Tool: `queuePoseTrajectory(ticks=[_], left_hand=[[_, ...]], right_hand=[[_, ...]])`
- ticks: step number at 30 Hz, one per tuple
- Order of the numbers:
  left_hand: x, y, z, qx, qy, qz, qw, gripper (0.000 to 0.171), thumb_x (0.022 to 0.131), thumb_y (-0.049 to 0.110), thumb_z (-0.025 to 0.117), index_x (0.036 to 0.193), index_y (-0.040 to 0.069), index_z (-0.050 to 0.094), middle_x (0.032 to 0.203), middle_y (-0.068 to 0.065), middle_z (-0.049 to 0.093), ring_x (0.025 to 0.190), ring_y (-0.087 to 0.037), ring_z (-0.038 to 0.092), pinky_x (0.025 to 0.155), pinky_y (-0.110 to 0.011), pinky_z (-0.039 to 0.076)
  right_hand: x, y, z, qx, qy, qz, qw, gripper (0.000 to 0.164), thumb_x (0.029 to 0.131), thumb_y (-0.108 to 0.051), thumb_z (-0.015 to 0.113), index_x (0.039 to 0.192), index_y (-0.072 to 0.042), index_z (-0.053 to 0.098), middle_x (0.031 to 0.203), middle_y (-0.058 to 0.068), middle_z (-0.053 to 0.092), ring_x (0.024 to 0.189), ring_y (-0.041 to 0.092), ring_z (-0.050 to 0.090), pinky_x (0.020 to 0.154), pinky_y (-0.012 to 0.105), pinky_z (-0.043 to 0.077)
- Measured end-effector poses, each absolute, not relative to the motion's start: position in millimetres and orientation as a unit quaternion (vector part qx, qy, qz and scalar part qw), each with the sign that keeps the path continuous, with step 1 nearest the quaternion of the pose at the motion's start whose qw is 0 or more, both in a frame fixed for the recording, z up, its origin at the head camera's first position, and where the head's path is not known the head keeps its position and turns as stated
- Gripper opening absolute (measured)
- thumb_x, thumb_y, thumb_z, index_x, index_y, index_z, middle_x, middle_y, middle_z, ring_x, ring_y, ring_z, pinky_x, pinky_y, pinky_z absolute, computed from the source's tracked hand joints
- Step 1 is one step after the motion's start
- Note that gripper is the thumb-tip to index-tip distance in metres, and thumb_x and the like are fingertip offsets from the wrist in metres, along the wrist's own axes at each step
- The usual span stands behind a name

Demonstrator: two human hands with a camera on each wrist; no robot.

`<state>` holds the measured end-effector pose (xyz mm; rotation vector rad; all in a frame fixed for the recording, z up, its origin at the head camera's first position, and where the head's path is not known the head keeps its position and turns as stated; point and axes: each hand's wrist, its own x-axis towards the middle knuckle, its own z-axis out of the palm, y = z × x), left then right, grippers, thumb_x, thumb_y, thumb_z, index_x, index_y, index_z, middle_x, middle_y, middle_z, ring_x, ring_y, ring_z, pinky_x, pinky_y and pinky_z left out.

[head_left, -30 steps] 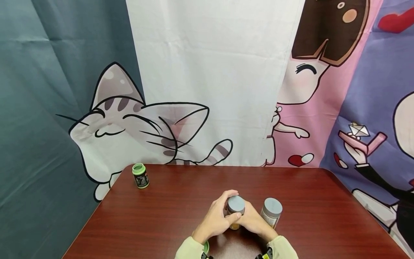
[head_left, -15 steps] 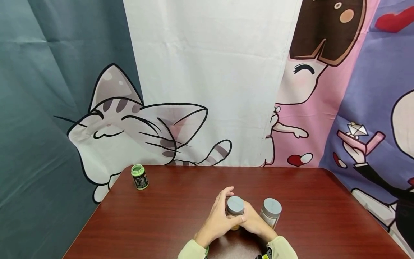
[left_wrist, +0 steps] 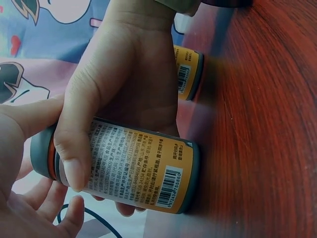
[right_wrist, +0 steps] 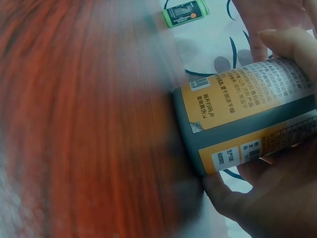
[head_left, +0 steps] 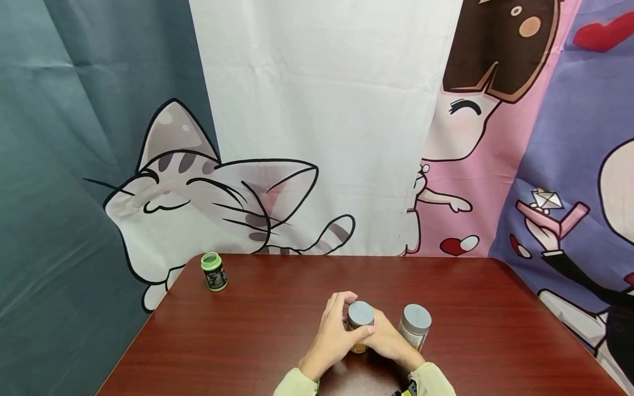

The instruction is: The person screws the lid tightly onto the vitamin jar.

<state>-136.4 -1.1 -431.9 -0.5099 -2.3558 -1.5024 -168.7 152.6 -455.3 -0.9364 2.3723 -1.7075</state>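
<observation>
A jar [head_left: 360, 314] with a grey lid stands at the near middle of the table, between both hands. My right hand [head_left: 390, 340] grips its body, the thumb lying across the printed label in the left wrist view. My left hand [head_left: 328, 342] holds the lid [left_wrist: 42, 152] from the other side, thumb and fingers bent about it. An orange band shows just below the lid. The jar's orange and white label [right_wrist: 233, 101] and dark base appear in the right wrist view. Right of the hands stands a second grey-lidded jar [head_left: 416, 324], its lower part partly behind the right forearm.
A small green and black jar [head_left: 214, 271] without a lid stands at the table's far left corner. A sliver of something green [head_left: 317, 386] shows beside the left sleeve. Behind the dark red table [head_left: 277, 308] hangs a printed cloth [head_left: 322, 110].
My left hand's fingers straightened away from the lid half a second ago and now bend round it again. My right hand and the jars have stayed in place.
</observation>
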Motion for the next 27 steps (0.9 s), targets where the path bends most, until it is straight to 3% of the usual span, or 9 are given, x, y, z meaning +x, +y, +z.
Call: queuePoseTrajectory(ticks=[8,15,23,27], left_hand=[[-137.5,-4.8,-434.2,-0.227,-0.814,-0.510,0.162,0.058,0.074,0.025,0.075,0.123,0.026,0.043,0.115,0.003,0.051,0.097,-0.009,0.049,0.077,-0.025,0.044],[-137.9,-8.7,-433.8,-0.260,-0.803,-0.520,0.130,0.056,0.078,0.019,0.072,0.125,0.024,0.042,0.117,0.002,0.052,0.100,-0.014,0.052,0.079,-0.025,0.045],[-132.5,-11.6,-418.5,-0.282,-0.796,-0.524,0.109,0.056,0.080,0.006,0.068,0.127,0.016,0.040,0.121,-0.006,0.053,0.102,-0.021,0.054,0.079,-0.028,0.046],[-125.7,-14.2,-404.0,-0.293,-0.794,-0.523,0.101,0.054,0.080,0.001,0.066,0.127,0.013,0.041,0.122,-0.008,0.053,0.093,-0.022,0.055,0.076,-0.029,0.047]], right_hand=[[-165.0,151.8,-452.9,-0.302,0.764,-0.568,0.042,0.045,0.077,-0.008,0.071,0.117,0.001,0.053,0.107,0.012,0.061,0.093,0.006,0.057,0.082,0.024,0.045],[-157.2,150.1,-442.1,-0.302,0.763,-0.569,0.049,0.047,0.074,-0.006,0.072,0.116,0.004,0.052,0.105,0.016,0.061,0.091,0.006,0.057,0.081,0.024,0.045],[-173.4,154.9,-467.7,-0.308,0.754,-0.578,0.053,0.045,0.075,-0.009,0.071,0.116,-0.003,0.054,0.105,0.011,0.062,0.091,0.008,0.057,0.080,0.025,0.046],[-174.8,154.5,-466.6,-0.303,0.755,-0.579,0.056,0.043,0.074,-0.012,0.072,0.113,-0.006,0.056,0.103,0.009,0.063,0.090,0.011,0.058,0.080,0.026,0.046]])
